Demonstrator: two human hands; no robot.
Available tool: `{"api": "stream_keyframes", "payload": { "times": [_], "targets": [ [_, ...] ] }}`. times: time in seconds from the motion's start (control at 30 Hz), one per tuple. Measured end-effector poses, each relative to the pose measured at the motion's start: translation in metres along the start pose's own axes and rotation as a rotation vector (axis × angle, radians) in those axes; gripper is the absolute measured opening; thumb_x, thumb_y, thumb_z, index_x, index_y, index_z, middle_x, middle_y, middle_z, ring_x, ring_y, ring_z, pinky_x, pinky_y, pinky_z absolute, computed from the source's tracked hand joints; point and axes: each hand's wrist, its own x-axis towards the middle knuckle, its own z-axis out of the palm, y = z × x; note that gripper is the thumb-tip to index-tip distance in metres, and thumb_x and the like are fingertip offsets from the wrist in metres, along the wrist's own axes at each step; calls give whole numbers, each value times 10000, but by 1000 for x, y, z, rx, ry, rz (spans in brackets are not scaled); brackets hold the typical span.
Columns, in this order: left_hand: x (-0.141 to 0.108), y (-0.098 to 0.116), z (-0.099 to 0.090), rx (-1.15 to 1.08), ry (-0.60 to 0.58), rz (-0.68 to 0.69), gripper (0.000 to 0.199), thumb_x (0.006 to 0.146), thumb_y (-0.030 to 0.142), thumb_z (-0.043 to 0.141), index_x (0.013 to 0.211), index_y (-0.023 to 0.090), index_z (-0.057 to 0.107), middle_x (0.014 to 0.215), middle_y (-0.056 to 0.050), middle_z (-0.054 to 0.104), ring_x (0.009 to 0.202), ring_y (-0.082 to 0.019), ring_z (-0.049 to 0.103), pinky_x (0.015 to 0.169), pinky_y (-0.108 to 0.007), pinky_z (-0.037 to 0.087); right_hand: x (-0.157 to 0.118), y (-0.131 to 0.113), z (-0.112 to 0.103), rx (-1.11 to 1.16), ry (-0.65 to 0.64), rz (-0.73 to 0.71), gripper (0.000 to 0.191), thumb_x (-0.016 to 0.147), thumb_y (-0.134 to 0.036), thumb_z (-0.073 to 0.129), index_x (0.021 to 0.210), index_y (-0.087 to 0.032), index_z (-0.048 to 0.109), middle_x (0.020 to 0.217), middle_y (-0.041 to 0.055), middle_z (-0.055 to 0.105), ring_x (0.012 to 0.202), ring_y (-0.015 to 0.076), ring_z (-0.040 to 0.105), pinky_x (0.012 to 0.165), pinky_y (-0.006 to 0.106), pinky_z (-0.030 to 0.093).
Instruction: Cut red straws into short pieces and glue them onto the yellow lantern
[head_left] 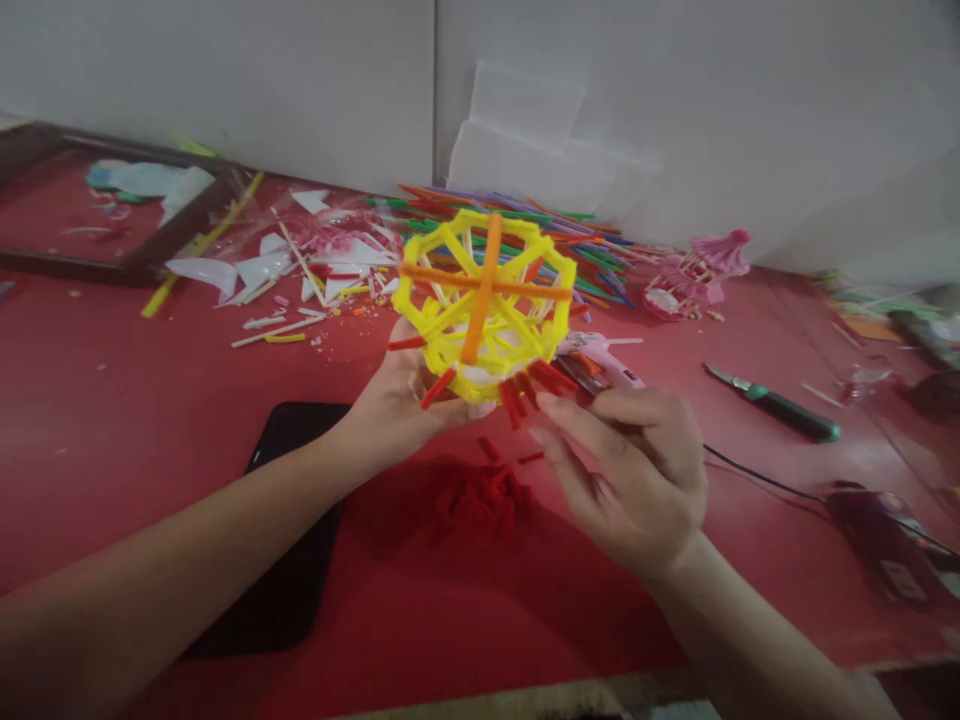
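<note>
My left hand (405, 400) grips a round frame (487, 290) made of yellow pipe cleaners, with an orange cross over its top and pale sticks inside. Short red pipe cleaner pieces (514, 400) stick out from its lower rim. At that rim, my right hand (630, 470) has its index fingertip and thumb around the end of a red piece, its other fingers curled. A heap of cut red pieces (480, 500) lies on the table below the frame. Behind my right hand is a pink glue gun (604, 358), partly hidden.
A black phone-like slab (292, 560) lies under my left forearm. A green-black utility knife (780, 402) rests at right, near a cable and dark box (885, 550). Colored pipe cleaners (600, 255), scraps (277, 270), a pink model (697, 275) and a brown frame (112, 265) lie toward the wall.
</note>
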Motion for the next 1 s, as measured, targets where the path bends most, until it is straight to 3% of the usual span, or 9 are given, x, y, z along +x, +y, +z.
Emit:
{"api": "stream_keyframes", "payload": {
  "times": [0.1, 0.23, 0.47, 0.73, 0.87, 1.0],
  "targets": [
    [0, 0, 0, 33, -96, -49, 313, 560, -20, 783, 785, 183, 705, 807, -45, 720, 1003, -304, 691, 905, -401, 579, 2, 0, 3, -10, 49, 9, 249, 784, -103, 727, 965, -274, 728, 729, -8, 545, 658, 131, 555, 661, 308, 522],
    [0, 1, 1, 61, -139, -39, 334, 564, 17, 795, 843, 187, 726, 906, -68, 741, 1073, -303, 673, 925, -400, 568, 3, -2, 6, 2, 88, 51, 128, 802, -146, 735, 847, -265, 743, 648, -24, 548, 572, 99, 541, 565, 260, 504],
    [-1, 4, 4, 103, -122, 11, 351, 537, 48, 837, 836, 181, 711, 931, -70, 750, 1071, -284, 679, 916, -360, 570, 8, 0, 2, -82, 92, -104, 102, 771, -158, 770, 814, -245, 737, 691, 0, 582, 629, 125, 541, 553, 271, 507],
    [0, 5, 4, 54, -137, -4, 411, 543, 9, 811, 889, 192, 689, 940, -61, 752, 1077, -289, 677, 949, -413, 554, 1, 2, 3, -68, 85, -106, 191, 759, -127, 769, 862, -286, 744, 735, 3, 598, 688, 144, 552, 599, 296, 510],
    [0, 3, 2, 75, -176, -7, 327, 569, 27, 803, 845, 172, 708, 949, -87, 750, 1125, -321, 653, 967, -415, 548, 5, 2, 1, -60, 59, -108, 124, 775, -151, 764, 815, -267, 748, 720, 1, 599, 675, 132, 552, 599, 289, 506],
    [-1, 3, 2, 120, -128, -7, 421, 561, 40, 808, 939, 172, 676, 1021, -77, 742, 1208, -340, 601, 1003, -454, 518, 7, 3, 2, -19, 69, -94, 103, 778, -156, 763, 727, -242, 736, 713, -3, 607, 656, 117, 551, 585, 280, 496]
  ]
}}
